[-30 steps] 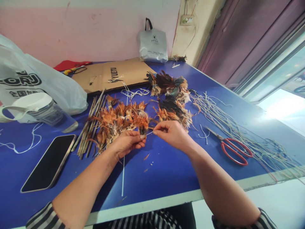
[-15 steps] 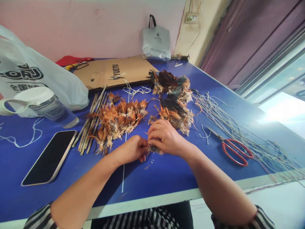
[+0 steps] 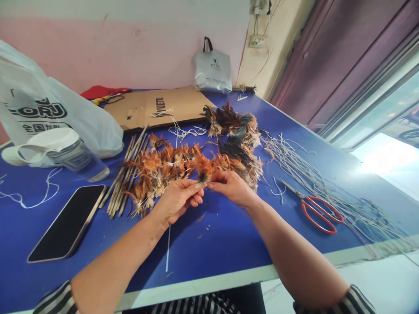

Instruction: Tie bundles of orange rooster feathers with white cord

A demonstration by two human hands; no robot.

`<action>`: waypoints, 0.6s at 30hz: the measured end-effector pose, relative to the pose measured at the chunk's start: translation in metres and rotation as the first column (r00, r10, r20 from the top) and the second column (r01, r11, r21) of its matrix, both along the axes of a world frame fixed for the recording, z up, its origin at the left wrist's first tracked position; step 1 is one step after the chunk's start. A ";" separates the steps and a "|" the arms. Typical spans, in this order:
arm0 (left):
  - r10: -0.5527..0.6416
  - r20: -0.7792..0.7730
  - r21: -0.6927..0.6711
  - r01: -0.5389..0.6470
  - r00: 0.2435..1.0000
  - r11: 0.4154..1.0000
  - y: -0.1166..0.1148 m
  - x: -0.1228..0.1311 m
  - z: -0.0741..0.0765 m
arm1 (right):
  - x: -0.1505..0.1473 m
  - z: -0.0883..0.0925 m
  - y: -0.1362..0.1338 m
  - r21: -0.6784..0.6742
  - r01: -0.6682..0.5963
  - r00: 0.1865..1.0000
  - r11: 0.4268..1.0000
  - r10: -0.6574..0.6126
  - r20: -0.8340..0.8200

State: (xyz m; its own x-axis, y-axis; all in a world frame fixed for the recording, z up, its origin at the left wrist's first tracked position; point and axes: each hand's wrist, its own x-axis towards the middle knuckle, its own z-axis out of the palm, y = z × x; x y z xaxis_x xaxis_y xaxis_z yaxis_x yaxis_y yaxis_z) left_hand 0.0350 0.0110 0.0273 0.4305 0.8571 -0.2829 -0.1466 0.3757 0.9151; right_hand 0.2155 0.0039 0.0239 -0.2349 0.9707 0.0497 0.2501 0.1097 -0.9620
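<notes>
Between my two hands a small tuft of orange-brown feathers [image 3: 203, 168] stands with its tips pointing away from me. My left hand [image 3: 183, 196] pinches its base between thumb and finger. From the other side, my right hand [image 3: 231, 186] closes its fingertips on the same base. Just left of it lies a pile of orange feather bunches [image 3: 160, 170] on the blue table [image 3: 229, 244]. Behind my right hand are darker feather bunches [image 3: 242, 126], black and brown.
Thin sticks [image 3: 122, 183], a phone [image 3: 67, 222], a clear jar [image 3: 78, 155] and a plastic bag [image 3: 88, 117] lie on the left. Red-handled scissors [image 3: 322, 213] and long strings [image 3: 304, 170] are at right. Cardboard [image 3: 140, 107] and a silver bag [image 3: 213, 72] stand behind.
Both hands have moved slightly away from me and turned, and the feather tuft now shows upright between them. The view has tilted up a little.
</notes>
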 end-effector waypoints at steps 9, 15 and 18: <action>0.144 0.012 0.019 -0.144 0.990 0.989 0.002 0.005 -0.010 | -0.018 0.002 -0.015 0.528 -0.075 0.886 0.846 -0.186 0.425; 0.136 -0.169 0.258 -0.089 0.976 0.962 0.002 0.004 -0.018 | -0.019 0.006 -0.021 0.610 -0.318 0.633 0.726 -0.316 0.706; 0.136 -0.357 0.462 0.048 0.924 0.886 0.000 0.003 -0.021 | -0.021 0.007 -0.023 0.627 -0.387 0.559 0.676 -0.368 0.743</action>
